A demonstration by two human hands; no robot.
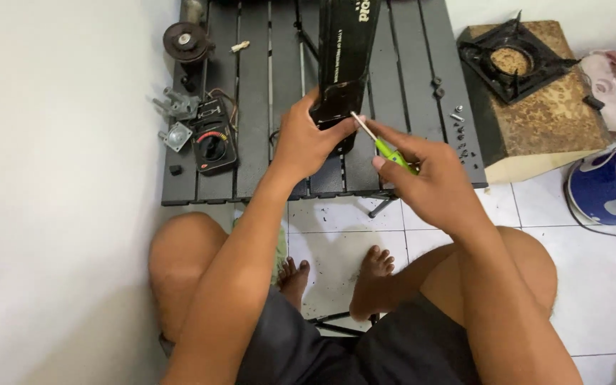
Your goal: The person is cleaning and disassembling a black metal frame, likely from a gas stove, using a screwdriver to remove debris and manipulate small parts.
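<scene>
My left hand [306, 140] grips the near end of a long black panel [346, 50] that stands tilted over a low slatted grey table [251, 142]. My right hand [422, 178] holds a screwdriver with a green handle [392, 152]; its metal tip touches the panel's lower edge beside my left thumb. Both hands hover above the table's front edge.
A black dial unit [214, 146], metal fittings [176, 107] and a round pulley-like part [184, 40] lie at the table's left. Several small screws [459, 132] sit at its right edge. A rusty gas stove [529, 85] and blue-white appliances [611, 182] stand to the right. A white wall is on the left.
</scene>
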